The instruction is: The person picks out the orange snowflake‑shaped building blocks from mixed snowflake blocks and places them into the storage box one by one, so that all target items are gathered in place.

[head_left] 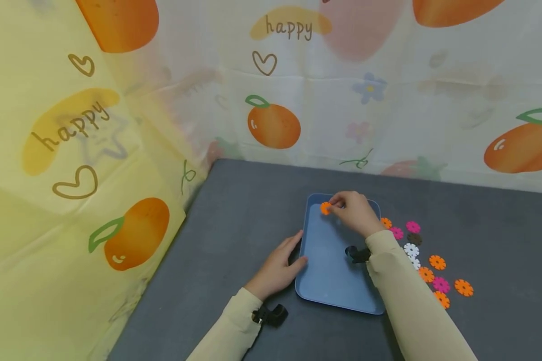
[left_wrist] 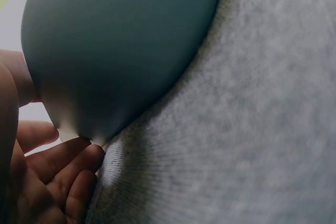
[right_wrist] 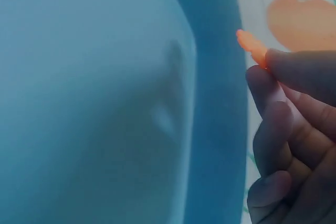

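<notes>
At the left rim of a blue tray (head_left: 329,271), my left hand (head_left: 275,269) holds the edge, its thumb over the rim and its fingers along the outer side. The left wrist view shows those fingers (left_wrist: 79,169) against the tray's wall. My right hand (head_left: 358,215) is above the far part of the tray and pinches an orange notched plastic disc (head_left: 325,208) between thumb and fingertips. Seen edge-on in the right wrist view, the disc (right_wrist: 253,48) sticks out from the fingertips, and a shadow falls on the tray floor.
Several notched discs lie on the grey table right of the tray: orange (head_left: 463,287), pink (head_left: 441,284), white (head_left: 411,249) and dark brown (head_left: 414,238). The right sleeve (head_left: 415,296) covers part of that area. A printed cloth (head_left: 198,115) hangs behind and at the left.
</notes>
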### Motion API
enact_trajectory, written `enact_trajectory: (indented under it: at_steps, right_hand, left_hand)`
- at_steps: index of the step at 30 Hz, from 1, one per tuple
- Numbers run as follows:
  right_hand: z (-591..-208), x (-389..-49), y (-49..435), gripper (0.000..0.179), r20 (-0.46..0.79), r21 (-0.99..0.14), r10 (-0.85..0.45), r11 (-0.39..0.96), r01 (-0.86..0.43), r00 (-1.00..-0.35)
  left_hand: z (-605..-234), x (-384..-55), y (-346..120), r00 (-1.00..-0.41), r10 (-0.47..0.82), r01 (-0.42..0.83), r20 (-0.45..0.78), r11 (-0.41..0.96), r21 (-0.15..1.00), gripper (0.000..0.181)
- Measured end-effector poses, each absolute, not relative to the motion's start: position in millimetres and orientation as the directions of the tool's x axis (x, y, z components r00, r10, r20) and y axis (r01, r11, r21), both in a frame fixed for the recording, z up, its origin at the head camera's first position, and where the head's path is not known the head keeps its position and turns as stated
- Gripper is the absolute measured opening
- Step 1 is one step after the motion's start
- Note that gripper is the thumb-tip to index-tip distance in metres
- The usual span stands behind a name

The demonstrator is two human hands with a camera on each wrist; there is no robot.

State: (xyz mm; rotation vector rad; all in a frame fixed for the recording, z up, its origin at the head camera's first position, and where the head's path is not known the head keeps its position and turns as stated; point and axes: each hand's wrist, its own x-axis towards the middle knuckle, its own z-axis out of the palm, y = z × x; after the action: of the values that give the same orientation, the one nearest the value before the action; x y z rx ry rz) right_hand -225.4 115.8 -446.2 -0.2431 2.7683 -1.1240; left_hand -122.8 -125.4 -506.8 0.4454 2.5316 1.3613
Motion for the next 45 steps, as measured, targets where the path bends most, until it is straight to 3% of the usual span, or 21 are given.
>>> enact_trajectory:
  at_steps: [9, 24, 45]
  right_hand:
    - [-461.3, -232.9, 97.7, 0.025, -0.073, -0.730, -0.104, 0.683, -0.018, -0.992]
    - [-483.1, -243.5, 86.1, 0.026, -0.130, -0.755, -0.051, 0.652, 0.065, -0.990]
    - [-484.6, -242.0, 79.5, 0.024, -0.133, -0.710, 0.023, 0.695, 0.112, -0.991]
  left_hand:
    - [-504.8, -124.6, -124.1, -0.924, 0.378, 0.153, -0.066, 0.521, 0.840, 0.068]
    - [-508.3, -122.3, -125.3, -0.928, 0.367, 0.136, -0.071, 0.509, 0.850, 0.069]
    - [-504.5, -121.3, -124.9, -0.925, 0.373, 0.140, -0.074, 0.515, 0.845, 0.068]
